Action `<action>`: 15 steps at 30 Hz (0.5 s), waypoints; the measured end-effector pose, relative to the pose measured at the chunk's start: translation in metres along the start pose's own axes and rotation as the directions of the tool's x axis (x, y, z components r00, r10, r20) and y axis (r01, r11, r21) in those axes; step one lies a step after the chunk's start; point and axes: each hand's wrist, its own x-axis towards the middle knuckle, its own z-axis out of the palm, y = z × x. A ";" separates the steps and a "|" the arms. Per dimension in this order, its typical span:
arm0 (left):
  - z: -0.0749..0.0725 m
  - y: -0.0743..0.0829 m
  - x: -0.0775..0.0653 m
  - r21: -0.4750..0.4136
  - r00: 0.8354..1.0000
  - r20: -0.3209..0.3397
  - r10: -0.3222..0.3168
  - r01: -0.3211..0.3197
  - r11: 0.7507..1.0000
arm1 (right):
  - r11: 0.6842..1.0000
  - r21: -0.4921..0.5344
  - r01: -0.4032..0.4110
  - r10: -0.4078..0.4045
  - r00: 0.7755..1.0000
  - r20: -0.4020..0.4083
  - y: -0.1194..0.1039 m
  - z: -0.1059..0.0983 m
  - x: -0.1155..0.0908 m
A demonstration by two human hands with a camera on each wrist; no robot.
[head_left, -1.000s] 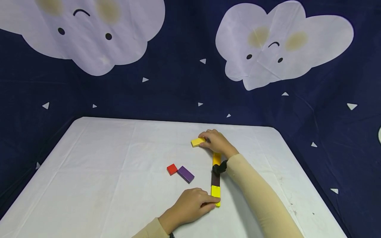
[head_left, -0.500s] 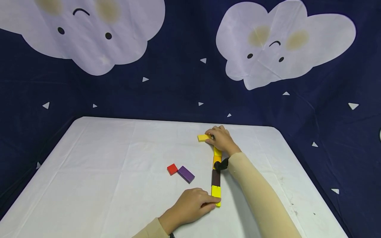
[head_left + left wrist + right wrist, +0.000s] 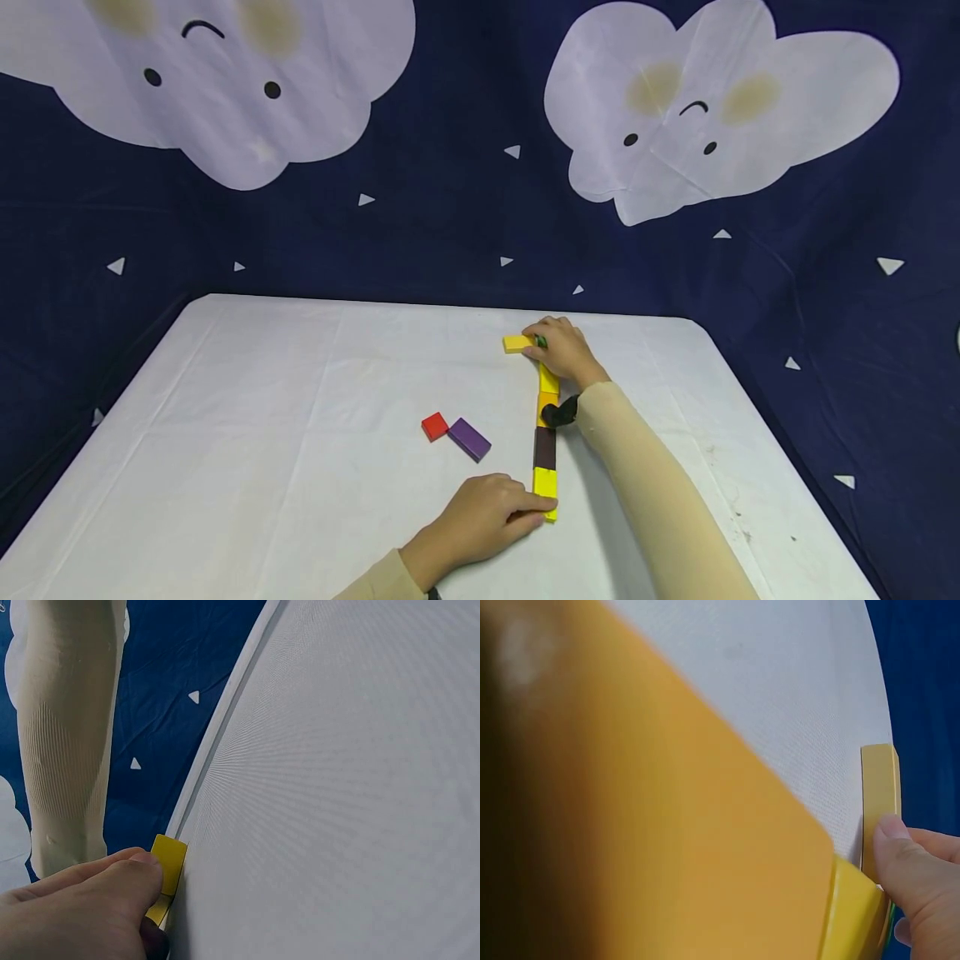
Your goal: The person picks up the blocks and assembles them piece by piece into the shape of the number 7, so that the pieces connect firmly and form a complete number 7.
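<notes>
A row of blocks runs away from the person: a near yellow block (image 3: pixel 545 482), a dark brown block (image 3: pixel 545 448), an orange-yellow block (image 3: pixel 546 408) and a farther yellow block (image 3: pixel 549 379). My left hand (image 3: pixel 480 518) holds the near end of the row between index finger and thumb. At the far end, my right hand (image 3: pixel 564 346) pinches another yellow block (image 3: pixel 517 344), lying crosswise to the row and pointing left. A small green piece (image 3: pixel 541 341) shows between the right fingers, mostly hidden. In the right wrist view, this crosswise block (image 3: pixel 880 787) meets the row's far end.
Left of the row, a red square block (image 3: pixel 434 427) touches the corner of a purple block (image 3: pixel 469 440). All lie on a white-covered table (image 3: pixel 225 467). A dark blue cloth (image 3: pixel 450 233) with clouds hangs behind the table's far edge.
The right hand has moved right and slightly away with the yellow block, which has turned to lie more squarely across the row's far end. The left hand has stayed in place.
</notes>
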 end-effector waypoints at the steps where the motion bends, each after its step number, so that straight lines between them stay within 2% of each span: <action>1: 0.000 0.000 0.000 0.001 1.000 -0.001 0.000 0.000 1.000 | 1.000 0.002 -0.003 0.003 1.000 0.000 0.000 0.000 0.000; 9: -0.001 0.002 0.000 0.012 1.000 -0.006 0.005 -0.005 1.000 | 1.000 0.020 -0.023 0.023 1.000 0.006 -0.001 -0.003 -0.002; 15: -0.001 0.002 0.001 0.004 1.000 0.017 -0.012 0.012 1.000 | 1.000 0.030 -0.003 0.002 1.000 0.017 0.003 -0.001 -0.001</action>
